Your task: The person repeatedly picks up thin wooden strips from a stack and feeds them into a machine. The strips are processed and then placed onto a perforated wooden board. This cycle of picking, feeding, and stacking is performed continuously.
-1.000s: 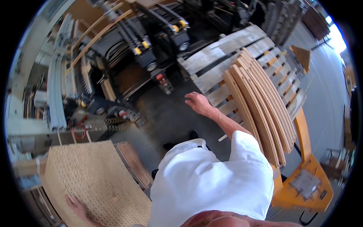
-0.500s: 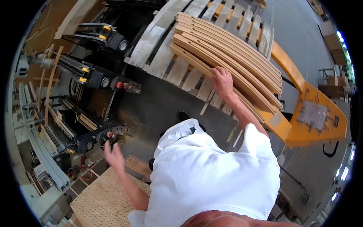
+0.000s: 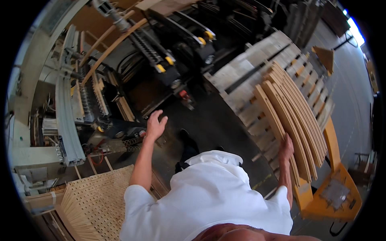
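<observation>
Several long, curved wooden slats stand on edge, side by side, on a weathered wooden pallet [image 3: 245,72] to the right. My right hand [image 3: 286,148] is closed around the nearest curved wooden slat [image 3: 268,110], about midway along it. A narrow gap parts that slat's far end from the remaining slats [image 3: 299,108]; the fingers on its far side are partly hidden. Out to the left, my left hand [image 3: 155,125] hangs in the air with fingers apart, holding nothing. It is nearest the front of a dark machine [image 3: 165,78] with chain rails and yellow rollers.
An orange pallet jack [image 3: 335,197] reaches under the pallet at the right. Low on the left is a stack of pale wooden pieces with dark holes [image 3: 100,197]. Grey metal rails [image 3: 66,112] run along the machine's left side. Dark floor [image 3: 209,116] lies between machine and pallet.
My view has turned left, so the pallet appears farther right. My left hand has lifted forward, nearer the machine. My right hand stays on the nearest slat.
</observation>
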Motion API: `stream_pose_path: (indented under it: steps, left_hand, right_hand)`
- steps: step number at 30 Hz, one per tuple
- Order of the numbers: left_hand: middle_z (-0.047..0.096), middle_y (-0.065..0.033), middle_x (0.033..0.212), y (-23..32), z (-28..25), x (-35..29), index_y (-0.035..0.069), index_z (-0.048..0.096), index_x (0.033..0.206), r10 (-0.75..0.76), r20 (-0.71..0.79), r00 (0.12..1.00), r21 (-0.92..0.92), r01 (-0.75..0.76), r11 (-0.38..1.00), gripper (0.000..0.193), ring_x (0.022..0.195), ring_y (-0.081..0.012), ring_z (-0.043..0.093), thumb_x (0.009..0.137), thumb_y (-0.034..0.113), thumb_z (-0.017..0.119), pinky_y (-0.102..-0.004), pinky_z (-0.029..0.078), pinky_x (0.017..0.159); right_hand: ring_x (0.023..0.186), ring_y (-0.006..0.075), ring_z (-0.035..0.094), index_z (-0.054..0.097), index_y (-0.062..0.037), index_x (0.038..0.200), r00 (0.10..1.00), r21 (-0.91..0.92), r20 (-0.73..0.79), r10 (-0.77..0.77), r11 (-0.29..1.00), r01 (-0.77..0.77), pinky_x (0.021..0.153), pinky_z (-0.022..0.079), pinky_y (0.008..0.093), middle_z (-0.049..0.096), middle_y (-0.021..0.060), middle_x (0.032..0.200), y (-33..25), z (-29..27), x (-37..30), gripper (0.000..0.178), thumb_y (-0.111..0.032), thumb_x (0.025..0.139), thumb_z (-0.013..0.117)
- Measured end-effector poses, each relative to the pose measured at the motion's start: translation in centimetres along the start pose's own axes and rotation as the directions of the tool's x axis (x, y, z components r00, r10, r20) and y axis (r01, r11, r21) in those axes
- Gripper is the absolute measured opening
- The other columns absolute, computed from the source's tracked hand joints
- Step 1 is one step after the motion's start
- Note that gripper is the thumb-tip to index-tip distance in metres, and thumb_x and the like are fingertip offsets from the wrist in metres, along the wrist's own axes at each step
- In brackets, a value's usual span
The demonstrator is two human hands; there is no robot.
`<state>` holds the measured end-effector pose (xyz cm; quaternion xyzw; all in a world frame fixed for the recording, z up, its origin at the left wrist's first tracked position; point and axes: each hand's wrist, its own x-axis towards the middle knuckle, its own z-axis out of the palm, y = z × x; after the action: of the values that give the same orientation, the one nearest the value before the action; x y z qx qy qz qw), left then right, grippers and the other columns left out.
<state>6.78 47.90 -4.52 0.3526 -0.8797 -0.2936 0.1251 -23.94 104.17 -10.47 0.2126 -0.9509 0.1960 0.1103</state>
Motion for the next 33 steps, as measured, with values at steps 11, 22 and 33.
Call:
stream_pose_path:
  steps: [11,22,33]
  left_hand:
    - [0.031,-0.0151,0.151,-16.9,-20.2,31.5,0.005,0.039,0.143,-0.133,-0.247,0.96,0.434,0.232,0.87,0.062,0.142,-0.0363,0.023,0.092,0.03,0.062,-0.0497,0.032,0.112]
    - [0.037,-0.0133,0.148,-21.5,-25.5,41.6,0.017,0.03,0.15,-0.242,-0.226,0.943,0.538,0.328,0.777,0.074,0.14,-0.0337,0.03,0.089,0.041,0.064,-0.051,0.024,0.114]
    - [0.062,-0.012,0.093,-10.4,-16.4,17.8,0.014,0.061,0.099,0.034,-0.041,0.999,0.22,-0.025,0.975,0.029,0.091,-0.0348,0.061,0.078,0.031,0.072,-0.0483,0.049,0.076]
  right_hand:
    - [0.101,0.0294,0.065,0.062,-0.002,0.121,0.998,0.356,0.062,-0.03,0.935,0.005,0.086,0.052,0.0348,0.065,0.0164,0.112,-28.5,-3.1,5.2,0.037,0.003,0.085,0.065]
    - [0.082,0.0258,0.065,0.065,-0.0002,0.113,0.945,0.464,0.139,-0.295,0.863,0.201,0.071,0.051,0.0313,0.066,0.0143,0.095,-50.6,-0.7,15.5,0.032,-0.007,0.083,0.073]
    - [0.082,0.0346,0.064,0.066,-0.0066,0.112,0.522,0.58,0.069,-0.85,0.46,0.673,0.069,0.051,0.0408,0.063,0.0129,0.089,-73.1,15.6,30.1,0.029,-0.016,0.085,0.071]
